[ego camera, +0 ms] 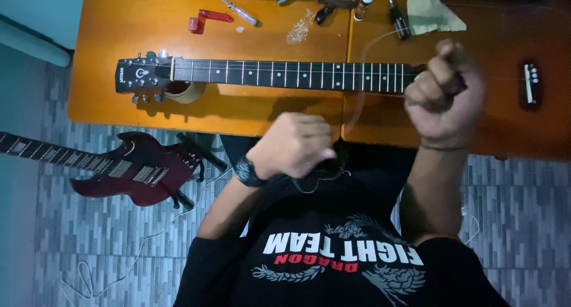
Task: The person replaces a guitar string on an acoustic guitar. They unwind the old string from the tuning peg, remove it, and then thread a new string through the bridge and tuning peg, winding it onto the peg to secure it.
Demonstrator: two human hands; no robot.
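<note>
An acoustic guitar lies on the orange table (107,93), its dark neck (285,74) running left to a black headstock (140,75) and its brown body (517,123) at the right. My right hand (446,96) is raised over the neck's body end, fingers closed on a thin guitar string (363,75) that curves down toward my chest. My left hand (294,145), with a black wristwatch, is closed near the table's front edge, apparently pinching the same string. Motion blur hides the fingertips.
A roll of tape (185,92) props the headstock. Behind the neck lie a red string winder (205,19), a screwdriver (238,11), pliers (327,1), other small tools and a cloth (431,13). A dark red electric guitar (137,167) rests on the tiled floor at left.
</note>
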